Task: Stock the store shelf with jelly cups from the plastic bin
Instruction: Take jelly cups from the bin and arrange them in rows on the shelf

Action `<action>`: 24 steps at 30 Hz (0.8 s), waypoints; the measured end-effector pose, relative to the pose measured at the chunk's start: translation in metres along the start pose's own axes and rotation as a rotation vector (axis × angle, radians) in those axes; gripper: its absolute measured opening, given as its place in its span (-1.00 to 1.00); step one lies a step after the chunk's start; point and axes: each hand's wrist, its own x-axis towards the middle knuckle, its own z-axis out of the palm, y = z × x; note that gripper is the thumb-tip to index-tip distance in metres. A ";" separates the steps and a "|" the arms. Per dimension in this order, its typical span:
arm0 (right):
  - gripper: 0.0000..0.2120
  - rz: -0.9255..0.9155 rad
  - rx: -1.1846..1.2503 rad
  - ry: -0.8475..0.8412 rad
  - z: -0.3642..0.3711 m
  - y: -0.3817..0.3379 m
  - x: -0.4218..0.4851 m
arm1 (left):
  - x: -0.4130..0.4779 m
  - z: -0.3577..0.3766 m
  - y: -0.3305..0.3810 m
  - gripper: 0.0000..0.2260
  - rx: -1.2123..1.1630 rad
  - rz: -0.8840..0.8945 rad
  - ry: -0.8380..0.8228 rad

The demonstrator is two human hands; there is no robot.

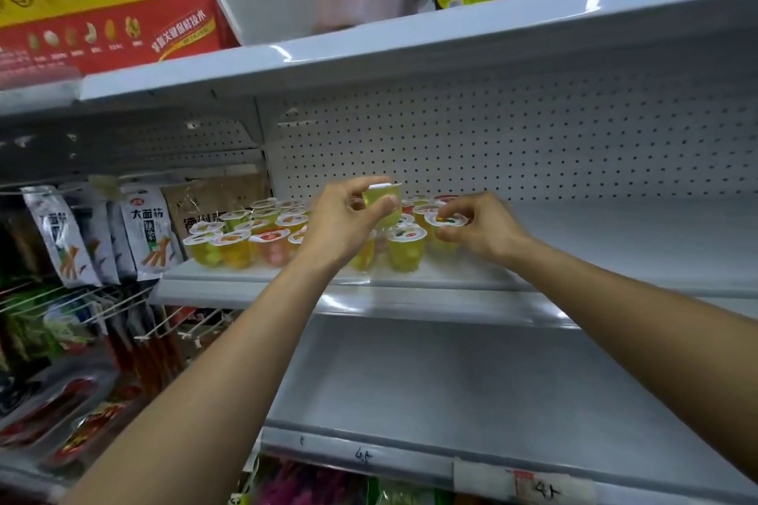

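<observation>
Left hand (340, 228) pinching jelly cup (382, 204) (raised); right hand (480, 232), second cup (446, 220)

Left arm: bare, stretched up from the lower left, wrist nearly straight.
Left hand (348, 223): back turned to the camera, fingers curled, thumb and forefinger pinching a tilted, raised jelly cup (379, 204).
Right arm: bare, reaching in from the right edge, forearm angled up and leftward.
Right hand (482, 232): knuckles up, fingers bent, fingertips and thumb closed round the rim of a standing jelly cup (446, 220).
Spacing: near each other, not touching; left slightly higher.
</observation>
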 end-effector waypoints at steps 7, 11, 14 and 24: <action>-0.76 -0.005 -0.056 -0.030 0.010 0.006 0.010 | 0.016 0.006 -0.009 -0.77 0.022 0.034 -0.009; -0.52 -0.041 -0.176 -0.086 -0.002 -0.006 0.003 | 0.021 0.011 -0.012 -0.76 0.012 0.030 -0.026; -0.39 -0.119 -0.027 -0.028 -0.018 -0.021 -0.006 | 0.022 0.015 -0.003 -0.73 0.005 0.041 -0.032; -0.66 -0.174 0.288 0.040 -0.025 -0.037 -0.031 | 0.014 0.037 0.005 -0.86 0.022 0.150 -0.086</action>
